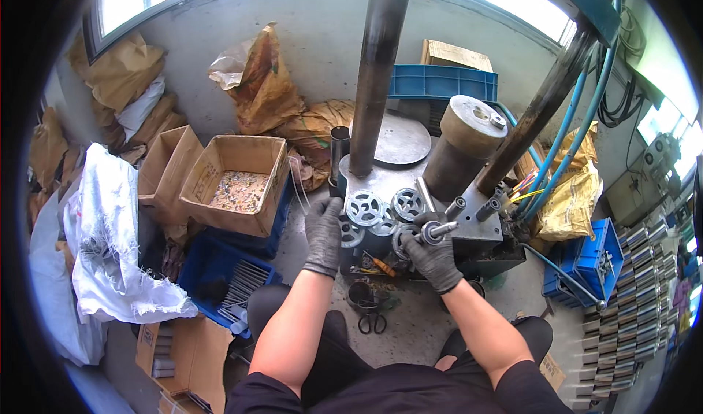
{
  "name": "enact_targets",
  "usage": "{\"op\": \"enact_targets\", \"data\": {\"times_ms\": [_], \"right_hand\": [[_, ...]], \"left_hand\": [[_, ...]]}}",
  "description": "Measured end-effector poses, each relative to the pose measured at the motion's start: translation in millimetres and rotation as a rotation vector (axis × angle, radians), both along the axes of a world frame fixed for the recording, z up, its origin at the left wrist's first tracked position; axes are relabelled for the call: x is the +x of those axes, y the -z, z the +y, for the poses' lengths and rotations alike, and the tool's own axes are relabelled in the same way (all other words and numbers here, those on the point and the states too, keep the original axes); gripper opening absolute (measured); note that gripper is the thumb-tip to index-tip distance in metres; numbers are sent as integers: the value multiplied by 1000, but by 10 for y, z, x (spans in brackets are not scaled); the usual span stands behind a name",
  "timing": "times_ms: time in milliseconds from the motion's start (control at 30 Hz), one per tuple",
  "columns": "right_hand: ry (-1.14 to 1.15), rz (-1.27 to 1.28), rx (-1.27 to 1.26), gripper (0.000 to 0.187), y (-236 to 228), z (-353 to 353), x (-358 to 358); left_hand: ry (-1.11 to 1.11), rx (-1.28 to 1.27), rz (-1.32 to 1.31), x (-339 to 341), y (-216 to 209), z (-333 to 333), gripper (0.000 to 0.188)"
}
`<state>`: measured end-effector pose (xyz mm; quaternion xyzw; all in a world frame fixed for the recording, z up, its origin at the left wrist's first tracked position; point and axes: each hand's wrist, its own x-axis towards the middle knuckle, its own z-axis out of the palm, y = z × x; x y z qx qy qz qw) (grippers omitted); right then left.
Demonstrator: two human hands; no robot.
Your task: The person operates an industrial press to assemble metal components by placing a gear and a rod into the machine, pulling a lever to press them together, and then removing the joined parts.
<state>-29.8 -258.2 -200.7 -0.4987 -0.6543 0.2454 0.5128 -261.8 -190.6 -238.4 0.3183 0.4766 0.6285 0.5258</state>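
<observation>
My left hand (322, 236), in a dark grey glove, is beside the left edge of a group of spoked metal wheels (364, 209). Its fingers are loosely bent and point away from me, with nothing visible in them; whether they touch the nearest wheel (351, 234) I cannot tell. The gloved right hand (433, 261) is closed around a short metal shaft with a round collar (439, 231), tilted up to the right. Behind it, a metal rod (425, 194) leans over the machine's flat metal bed (469, 222). An orange-handled tool (383, 267) lies below the wheels.
Two thick steel columns, one on the left (375, 84), rise from the machine bed beside a heavy cylinder (461, 146). Left stand a cardboard box of small pieces (234, 146) and a blue crate of rods (205, 267). Black-handled scissors (372, 324) lie near my feet. Stacked metal tubes (633, 304) fill the right.
</observation>
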Motion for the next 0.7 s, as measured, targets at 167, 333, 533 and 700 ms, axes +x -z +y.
{"op": "enact_targets", "data": {"times_ms": [167,333,533,700], "right_hand": [[141,-234,-35,38,446,203,-222],[186,-399,-26,47,418,123,-363],[137,107,-81,41,724,89,-355],[52,-16,243,19,676,-59,-390]], "left_hand": [[-214,-32,366,-40,-23,176,30],[-218,-63,879,-5,18,90,46],[-28,454,1382,246,-240,-94,48],[112,452,1583,318,-297,-128,42]]}}
